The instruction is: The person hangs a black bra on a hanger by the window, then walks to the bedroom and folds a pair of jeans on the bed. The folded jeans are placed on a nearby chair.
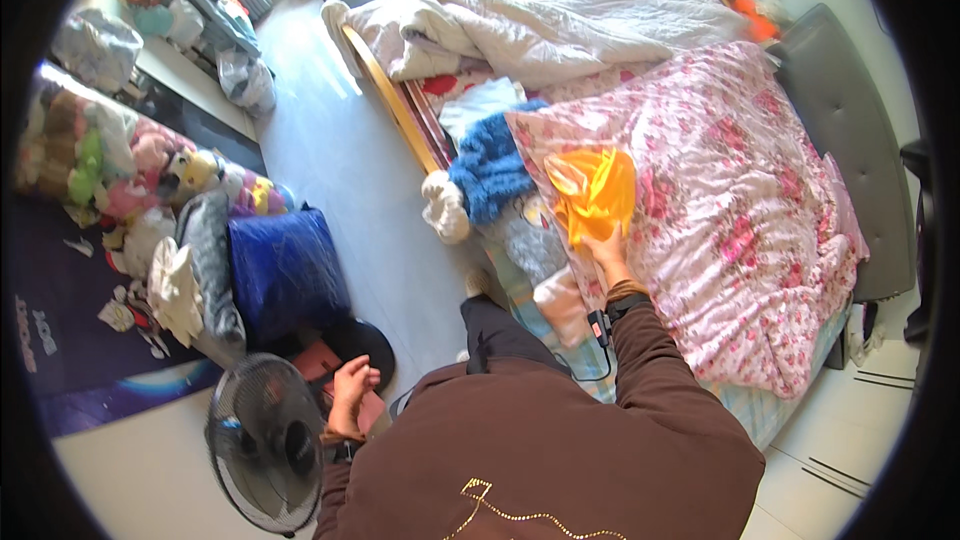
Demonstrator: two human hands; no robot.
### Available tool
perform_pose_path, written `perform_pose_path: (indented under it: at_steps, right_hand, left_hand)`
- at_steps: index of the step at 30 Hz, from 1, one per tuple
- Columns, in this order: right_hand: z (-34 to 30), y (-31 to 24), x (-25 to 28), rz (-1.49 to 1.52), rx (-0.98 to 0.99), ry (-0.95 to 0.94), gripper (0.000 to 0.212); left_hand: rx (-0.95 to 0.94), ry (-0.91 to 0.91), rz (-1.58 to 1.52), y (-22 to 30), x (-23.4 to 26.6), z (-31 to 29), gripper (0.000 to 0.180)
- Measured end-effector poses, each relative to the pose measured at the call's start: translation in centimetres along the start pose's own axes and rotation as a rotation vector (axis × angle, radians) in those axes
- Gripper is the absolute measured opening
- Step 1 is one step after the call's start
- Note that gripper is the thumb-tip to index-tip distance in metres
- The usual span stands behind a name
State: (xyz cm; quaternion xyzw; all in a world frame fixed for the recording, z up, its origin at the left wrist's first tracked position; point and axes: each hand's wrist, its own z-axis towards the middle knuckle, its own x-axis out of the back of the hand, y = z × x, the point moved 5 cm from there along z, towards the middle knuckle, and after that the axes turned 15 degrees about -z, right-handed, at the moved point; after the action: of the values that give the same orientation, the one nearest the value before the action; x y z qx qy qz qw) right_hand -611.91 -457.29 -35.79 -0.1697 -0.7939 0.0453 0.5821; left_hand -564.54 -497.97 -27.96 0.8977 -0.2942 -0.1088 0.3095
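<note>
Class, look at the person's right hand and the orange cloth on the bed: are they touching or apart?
Touching. The head view shows the right hand with its fingers reaching into the lower edge of the orange cloth, no gap between them, on the pink floral quilt.

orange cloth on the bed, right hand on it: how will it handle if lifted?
The orange cloth looks thin, shiny and crumpled, so likely floppy and light, perhaps slippery. The right hand grips only its lower edge on the floral quilt, so it would probably drape.

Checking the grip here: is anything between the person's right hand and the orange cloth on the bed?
Nothing visible. The right hand already touches the lower edge of the orange cloth, which lies on the pink floral quilt. The left hand hangs apart, beside the fan.
</note>
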Motion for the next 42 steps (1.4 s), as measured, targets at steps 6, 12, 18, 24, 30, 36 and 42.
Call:
perform_pose_path:
  at_steps: [6,12,18,24,30,36,42]
  right_hand:
    - [2.4,-5.8,-0.3,-0.167,-0.227,-0.149,0.1]
    - [5.8,-6.0,-2.0,-0.155,-0.013,-0.123,0.03]
    - [7.0,-4.7,-0.6,0.126,0.041,-0.044,0.03]
    - [6.3,-6.0,0.1,0.45,0.001,-0.008,0.03]
    - [0.8,-11.0,1.2,0.076,0.03,0.183,0.051]
    - [-0.6,-20.8,1.6,0.077,0.13,0.283,0.046]
    - [0.9,-33.1,-4.4,0.103,0.204,0.006,0.049]
  left_hand:
    - [0.178,0.106,0.114,4.9,1.3,2.1,0.034]
    - [0.092,0.081,0.074,9.2,-1.9,6.4,0.033]
    - [0.168,0.008,0.193,13.3,-5.8,11.1,0.032]
    - [0.07,-0.098,0.201,18.5,-7.1,17.2,0.032]
    - [0.06,-0.182,0.266,23.9,-8.8,22.0,0.032]
    - [0.069,-0.18,0.232,27.4,-4.8,25.3,0.032]
    - [0.115,0.003,0.193,31.3,5.5,27.2,0.032]
